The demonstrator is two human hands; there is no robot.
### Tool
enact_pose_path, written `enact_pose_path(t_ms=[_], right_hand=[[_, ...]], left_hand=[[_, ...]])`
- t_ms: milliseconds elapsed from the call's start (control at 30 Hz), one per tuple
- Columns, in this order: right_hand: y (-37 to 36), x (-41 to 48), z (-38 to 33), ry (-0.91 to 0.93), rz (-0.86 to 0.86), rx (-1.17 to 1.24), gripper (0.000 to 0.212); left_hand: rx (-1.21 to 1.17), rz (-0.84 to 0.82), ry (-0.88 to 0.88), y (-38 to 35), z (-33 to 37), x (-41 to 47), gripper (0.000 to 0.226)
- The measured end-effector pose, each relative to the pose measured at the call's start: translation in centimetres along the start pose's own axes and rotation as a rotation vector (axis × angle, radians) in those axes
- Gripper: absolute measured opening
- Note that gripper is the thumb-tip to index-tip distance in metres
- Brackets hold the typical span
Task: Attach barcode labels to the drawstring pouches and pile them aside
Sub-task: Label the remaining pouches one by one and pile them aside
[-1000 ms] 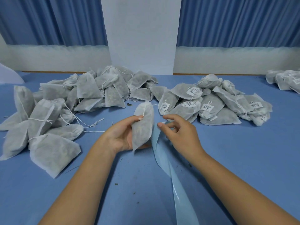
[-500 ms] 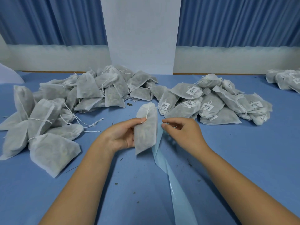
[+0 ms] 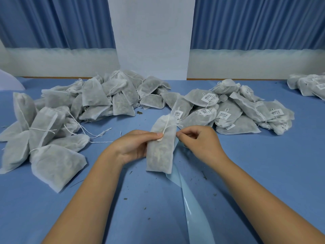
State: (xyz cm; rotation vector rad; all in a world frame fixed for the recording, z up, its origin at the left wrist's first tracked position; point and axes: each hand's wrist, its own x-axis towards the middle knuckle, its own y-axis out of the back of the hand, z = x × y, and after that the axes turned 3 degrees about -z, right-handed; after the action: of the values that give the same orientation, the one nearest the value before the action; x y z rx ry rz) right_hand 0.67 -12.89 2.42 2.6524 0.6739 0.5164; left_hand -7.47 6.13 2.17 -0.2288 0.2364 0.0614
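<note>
Head view. In mid-frame, held upright just above the desk: one grey-white non-woven drawstring pouch (image 3: 161, 154), filled with dark dried matter. Gripped at its left edge by the left hand (image 3: 131, 147), thumb on the front face, other fingers curled behind, grip wrapped round the pouch. At its right edge, the right hand (image 3: 198, 141), grip pinching the thin white drawstring (image 3: 167, 125) between thumb and forefinger, remaining fingers curled. Beneath the pouch and running toward the near edge: one glossy pale-blue liner strip (image 3: 191, 205), twisted.

Three heaps of like pouches. To the left, one large heap of plain pouches (image 3: 98, 97), overlapped too thickly for an exact count, more than twenty. To the right, just behind the right hand, one smaller heap of labelled pouches (image 3: 246, 124), about eight white barcode labels (image 3: 209, 97) showing. At the far right, cut by the frame, a third small heap (image 3: 306, 85), at least two labels showing.

Blue cloth-covered desk (image 3: 263, 173), strewn with dark crumbs (image 3: 139, 112). Behind, two blue pleated curtains (image 3: 52, 22) above a white wall (image 3: 61, 64), split by one white pillar (image 3: 151, 37).
</note>
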Motion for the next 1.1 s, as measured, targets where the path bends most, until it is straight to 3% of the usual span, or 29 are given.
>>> enact_pose_path(t_ms=[133, 500, 733, 933, 1067, 1100], right_hand=[[0.2, 0.2, -0.1, -0.028, 0.057, 0.023, 0.02], [1.3, 1.0, -0.6, -0.242, 0.242, 0.544, 0.012], [1.3, 1.0, -0.3, -0.209, 0.25, 0.448, 0.012], [1.1, 0.9, -0.4, -0.176, 0.25, 0.452, 0.01], [0.8, 0.7, -0.4, -0.087, 0.263, 0.443, 0.01], [0.8, 0.6, -0.4, -0.046, 0.267, 0.431, 0.01]], left_hand=[[0.033, 0.018, 0.017, -0.2, 0.0, -0.1, 0.017], [-0.006, 0.08, 0.037, -0.3, 0.2, -0.2, 0.025], [-0.024, 0.105, 0.045, -0.6, 0.6, -0.5, 0.033], [0.049, 0.2, 0.029, -0.5, 0.6, -0.4, 0.017], [-0.068, 0.188, 0.006, 0.4, 1.2, -0.7, 0.031], [-0.094, 0.192, 0.017, 0.7, 1.3, -0.8, 0.026]])
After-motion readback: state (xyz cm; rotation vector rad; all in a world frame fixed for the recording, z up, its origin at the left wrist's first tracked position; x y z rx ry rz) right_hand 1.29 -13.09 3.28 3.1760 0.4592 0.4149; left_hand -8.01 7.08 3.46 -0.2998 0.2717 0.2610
